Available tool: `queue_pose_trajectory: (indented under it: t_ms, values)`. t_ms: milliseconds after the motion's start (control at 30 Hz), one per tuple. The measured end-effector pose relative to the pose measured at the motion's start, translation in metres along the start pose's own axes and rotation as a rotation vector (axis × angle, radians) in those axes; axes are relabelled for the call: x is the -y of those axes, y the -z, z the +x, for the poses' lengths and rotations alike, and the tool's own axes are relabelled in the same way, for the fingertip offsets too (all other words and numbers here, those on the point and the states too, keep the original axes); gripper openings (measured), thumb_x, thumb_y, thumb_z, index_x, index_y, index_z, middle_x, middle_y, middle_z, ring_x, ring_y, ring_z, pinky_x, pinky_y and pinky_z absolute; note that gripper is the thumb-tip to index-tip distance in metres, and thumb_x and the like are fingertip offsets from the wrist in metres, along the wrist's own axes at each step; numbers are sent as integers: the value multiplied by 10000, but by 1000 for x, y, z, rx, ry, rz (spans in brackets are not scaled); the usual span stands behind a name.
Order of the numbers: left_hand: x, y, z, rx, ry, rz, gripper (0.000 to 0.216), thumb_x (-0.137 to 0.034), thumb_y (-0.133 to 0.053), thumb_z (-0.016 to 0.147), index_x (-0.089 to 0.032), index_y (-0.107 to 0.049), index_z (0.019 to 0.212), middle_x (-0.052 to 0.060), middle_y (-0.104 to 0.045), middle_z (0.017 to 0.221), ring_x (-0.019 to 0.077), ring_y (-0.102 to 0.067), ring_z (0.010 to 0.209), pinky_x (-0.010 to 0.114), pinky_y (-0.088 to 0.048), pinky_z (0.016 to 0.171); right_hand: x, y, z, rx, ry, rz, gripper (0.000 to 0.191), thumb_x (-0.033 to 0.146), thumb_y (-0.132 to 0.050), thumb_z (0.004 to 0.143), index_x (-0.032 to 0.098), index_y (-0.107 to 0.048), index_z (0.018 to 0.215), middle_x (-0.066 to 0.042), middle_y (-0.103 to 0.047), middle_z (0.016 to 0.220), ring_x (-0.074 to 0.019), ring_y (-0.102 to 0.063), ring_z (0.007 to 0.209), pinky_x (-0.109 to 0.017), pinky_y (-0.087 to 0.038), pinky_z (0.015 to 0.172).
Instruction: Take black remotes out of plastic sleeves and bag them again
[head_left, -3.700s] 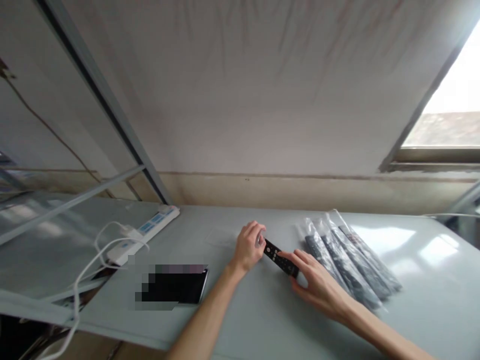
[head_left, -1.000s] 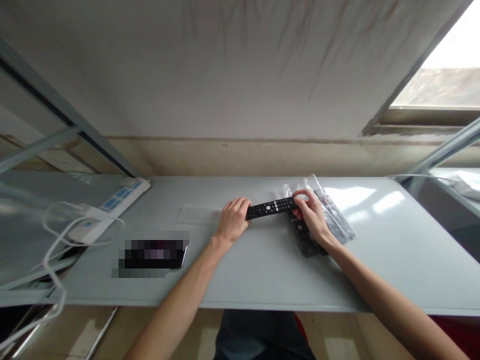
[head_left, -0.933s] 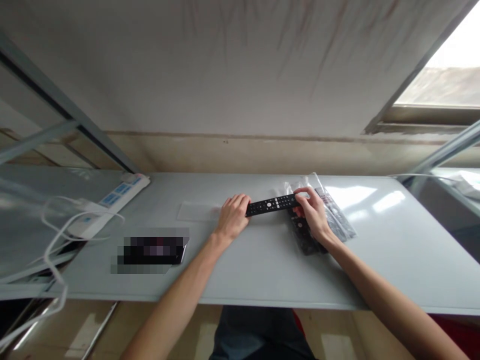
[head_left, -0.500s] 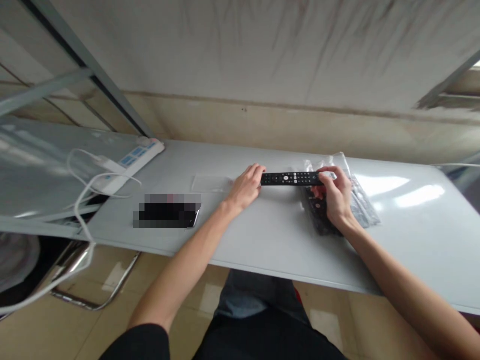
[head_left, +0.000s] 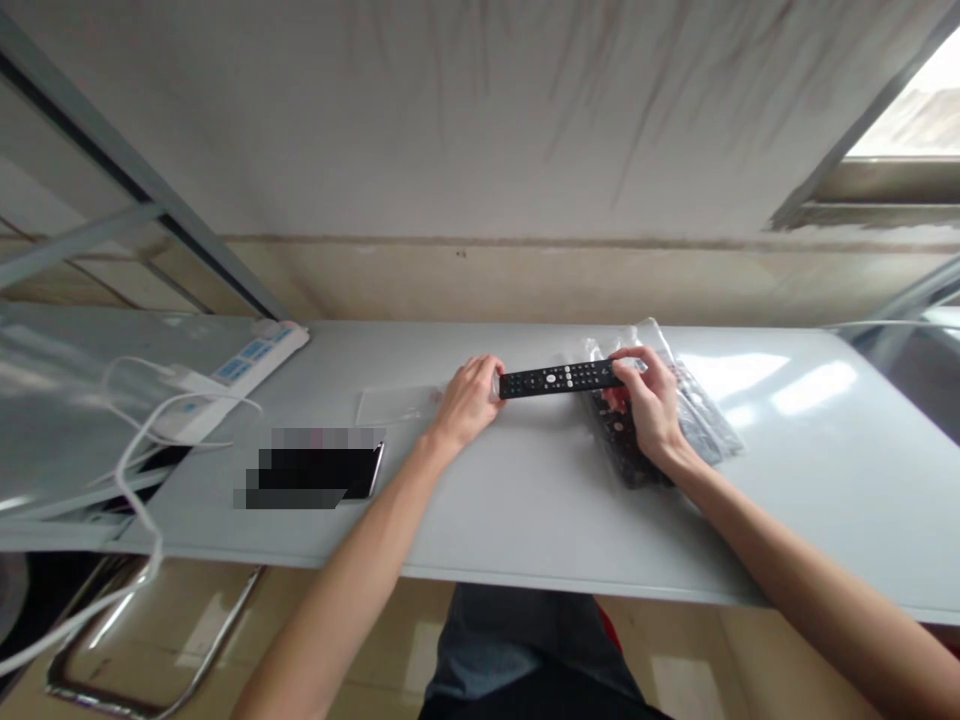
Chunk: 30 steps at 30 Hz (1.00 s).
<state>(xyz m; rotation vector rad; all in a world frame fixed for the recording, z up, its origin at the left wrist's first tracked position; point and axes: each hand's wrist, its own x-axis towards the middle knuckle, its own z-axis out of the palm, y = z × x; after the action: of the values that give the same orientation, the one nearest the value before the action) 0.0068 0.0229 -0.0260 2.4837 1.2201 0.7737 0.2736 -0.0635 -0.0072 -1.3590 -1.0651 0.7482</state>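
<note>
A black remote control lies crosswise just above the pale table, buttons up. My left hand is curled round its left end. My right hand pinches its right end. Under and behind my right hand lie several more black remotes in clear plastic bags. A flat, clear plastic bag rests on the table just left of my left hand.
A dark phone lies on the table to the left. A white power strip with white cables sits at the far left, beside a grey metal frame. A wall runs behind the table, and a window is at the top right.
Both hands have turned the remote from a slant to lying crosswise and lifted its right end over the bagged remotes. My view has tilted and swung about.
</note>
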Motion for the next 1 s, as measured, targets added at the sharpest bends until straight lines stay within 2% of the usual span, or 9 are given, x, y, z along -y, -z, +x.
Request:
queue_pose_trajectory:
  t_ms: [167, 267, 500, 700, 800, 1000]
  values:
    - [-4, 1, -3, 11, -70, -42, 546, 53, -620, 774, -213, -534, 1242, 91, -664, 1217, 265, -653, 1170, 401, -541, 1032, 4, -1, 0, -11, 1, -26, 199, 470, -649, 944, 278, -643, 995, 34, -565, 553, -177, -505, 474, -293, -371, 440]
    - [-4, 1, -4, 23, -86, -37, 600, 91, -559, 756, -210, -515, 1273, 104, -653, 1245, 265, -651, 1186, 406, -548, 1032, 4, -1, -1, -11, 13, -14, 217, 487, -651, 944, 278, -638, 1004, 35, -565, 592, -171, -515, 489, -296, -393, 450]
    - [-8, 7, -2, 55, -115, -1, 489, 71, -481, 846, -200, -568, 1243, 104, -678, 1207, 266, -644, 1185, 427, -545, 1065, 3, 0, -3, -65, 74, 0, 227, 488, -651, 949, 271, -633, 1012, 26, -567, 683, -163, -535, 526, -296, -412, 468]
    - [-16, 7, -3, 71, -164, -16, 458, 70, -559, 857, -197, -616, 1225, 87, -710, 1192, 273, -647, 1189, 420, -545, 1072, 6, 0, -4, -48, 77, -30, 219, 485, -659, 953, 273, -641, 1003, 25, -578, 662, -176, -544, 508, -309, -422, 462]
    - [-17, 6, -4, 70, -202, 32, 406, 45, -580, 889, -185, -617, 1223, 94, -711, 1192, 284, -643, 1180, 441, -543, 1070, 11, -2, -9, -9, 83, -46, 231, 487, -681, 950, 269, -644, 1017, 20, -613, 647, -181, -565, 500, -304, -427, 459]
    - [-23, 3, -7, 102, -249, 74, 423, 73, -507, 895, -180, -619, 1215, 100, -701, 1180, 280, -636, 1138, 434, -554, 1011, 21, -20, -35, 178, 85, -76, 273, 482, -677, 967, 249, -586, 1076, 30, -653, 619, -163, -596, 512, -275, -440, 492]
